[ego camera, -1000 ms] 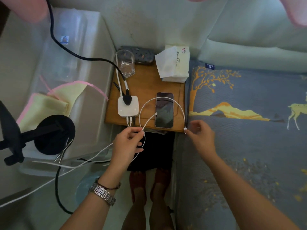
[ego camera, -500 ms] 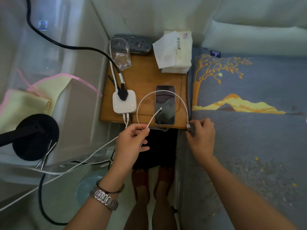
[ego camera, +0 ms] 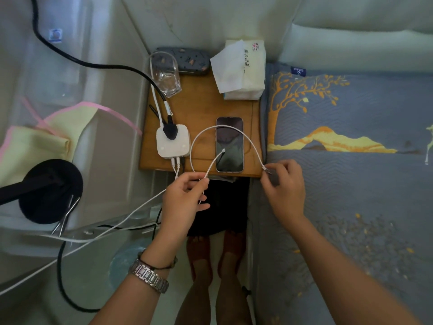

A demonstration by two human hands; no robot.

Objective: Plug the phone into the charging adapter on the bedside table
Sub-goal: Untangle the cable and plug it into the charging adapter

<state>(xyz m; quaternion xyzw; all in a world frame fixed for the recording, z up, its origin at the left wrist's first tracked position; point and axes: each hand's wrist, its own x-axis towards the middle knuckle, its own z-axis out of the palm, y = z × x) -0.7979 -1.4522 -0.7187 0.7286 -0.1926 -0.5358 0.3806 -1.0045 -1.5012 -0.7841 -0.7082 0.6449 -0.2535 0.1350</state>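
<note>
A dark phone (ego camera: pixel 229 144) lies face up on the wooden bedside table (ego camera: pixel 203 106), its screen off. Left of it sits a white square charging adapter (ego camera: pixel 173 143) with a black plug on top and white leads in its front edge. A white cable (ego camera: pixel 236 130) loops over the phone. My left hand (ego camera: pixel 185 198) pinches the cable near the table's front edge, and one free connector end (ego camera: pixel 223 151) pokes up over the screen. My right hand (ego camera: pixel 284 186) holds the other connector end at the table's front right corner.
An empty glass (ego camera: pixel 166 75), a grey power strip (ego camera: pixel 185 59) and a tissue pack (ego camera: pixel 241 70) stand at the table's back. A patterned blue bed (ego camera: pixel 351 172) lies to the right. A clear storage box (ego camera: pixel 70 137), black lamp base (ego camera: pixel 50 191) and loose cords are on the left.
The view has shifted slightly. Both hands keep hold of the white cable, and the right hand has settled at the table's front right corner with the connector.
</note>
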